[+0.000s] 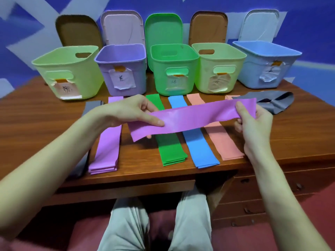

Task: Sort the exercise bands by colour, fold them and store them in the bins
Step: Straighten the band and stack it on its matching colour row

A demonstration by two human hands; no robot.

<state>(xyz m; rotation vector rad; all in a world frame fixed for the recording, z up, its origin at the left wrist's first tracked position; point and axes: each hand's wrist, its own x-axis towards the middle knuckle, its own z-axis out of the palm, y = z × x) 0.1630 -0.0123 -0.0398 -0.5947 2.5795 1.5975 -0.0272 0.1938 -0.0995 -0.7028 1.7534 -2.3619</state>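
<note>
A purple exercise band (192, 118) is stretched flat across the air above the desk, between both hands. My left hand (132, 111) pinches it near its left end, thumb on top. My right hand (253, 122) grips its right end. Below it lie sorted piles on the desk: purple bands (107, 151), green bands (170, 151), blue bands (201, 151) and pink bands (224, 144). A grey band (275, 104) lies crumpled at the right. Five open bins stand behind: yellow-green (67, 69), purple (123, 67), green (174, 67), a second yellow-green (217, 66) and blue (262, 64).
The wooden desk (36, 120) has paper labels taped on each bin front. Bin lids lean against the blue wall behind, among them a green lid (163, 28). A dark grey strip (92, 105) lies at the left of the purple pile. My knees show below the desk edge.
</note>
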